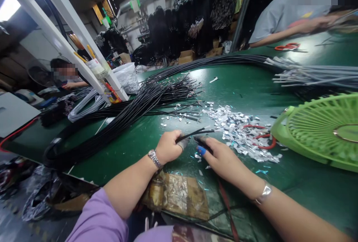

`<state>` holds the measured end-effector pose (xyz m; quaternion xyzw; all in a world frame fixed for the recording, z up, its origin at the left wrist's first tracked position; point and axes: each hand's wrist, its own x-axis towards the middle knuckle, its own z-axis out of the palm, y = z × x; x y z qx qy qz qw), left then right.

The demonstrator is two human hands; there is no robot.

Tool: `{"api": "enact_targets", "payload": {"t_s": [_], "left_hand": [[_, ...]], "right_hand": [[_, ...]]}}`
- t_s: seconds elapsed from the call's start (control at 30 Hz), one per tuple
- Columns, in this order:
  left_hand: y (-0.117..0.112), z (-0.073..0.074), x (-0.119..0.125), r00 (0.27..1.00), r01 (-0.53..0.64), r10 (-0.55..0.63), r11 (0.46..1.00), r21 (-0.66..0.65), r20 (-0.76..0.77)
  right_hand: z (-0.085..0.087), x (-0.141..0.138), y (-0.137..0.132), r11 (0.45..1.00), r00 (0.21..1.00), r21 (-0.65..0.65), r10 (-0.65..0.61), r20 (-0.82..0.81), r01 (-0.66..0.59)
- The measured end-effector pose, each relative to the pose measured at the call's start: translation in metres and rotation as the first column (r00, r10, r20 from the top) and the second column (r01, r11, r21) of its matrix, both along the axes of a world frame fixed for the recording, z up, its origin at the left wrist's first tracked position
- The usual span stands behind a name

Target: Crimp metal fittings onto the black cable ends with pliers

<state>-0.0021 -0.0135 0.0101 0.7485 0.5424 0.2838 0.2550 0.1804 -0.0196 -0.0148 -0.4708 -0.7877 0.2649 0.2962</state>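
My left hand (168, 146) is closed around the end of a thin black cable (195, 133) and holds it just above the green table (246, 85). My right hand (220, 155) is closed too, pinching at the same cable end; a blue tape wrap shows on one finger. A heap of small silver foil scraps (240, 130) lies just beyond my right hand. A thick bundle of black cables (134, 107) sweeps from the far side round to the table's left edge.
Red-handled scissors (261, 141) lie in the foil scraps. A green fan (321, 130) rests at the right. Grey cables (316, 74) lie at the far right. Another person's arm (282, 35) and red scissors (286, 46) are at the far side. White frame posts (69, 37) stand left.
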Motion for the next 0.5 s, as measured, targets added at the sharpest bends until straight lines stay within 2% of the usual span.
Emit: {"api": "enact_targets", "payload": {"t_s": [0.23,0.4,0.5], "left_hand": [[-0.0005,-0.0005,0.0007,0.994,0.025,-0.02,0.999,0.041,-0.103],[-0.0013,0.0003,0.0019,0.991,-0.011,0.014,1.0,0.025,-0.133],[-0.0019,0.0012,0.0031,0.985,-0.03,0.032,0.999,0.018,-0.17]], "right_hand": [[-0.0038,-0.0028,-0.0018,0.999,1.0,0.018,0.027,-0.004,-0.027],[-0.0048,-0.0067,-0.0034,0.999,1.0,0.033,0.01,0.018,-0.011],[-0.0042,-0.0098,-0.0029,1.0,1.0,-0.003,0.019,-0.009,-0.019]]}}
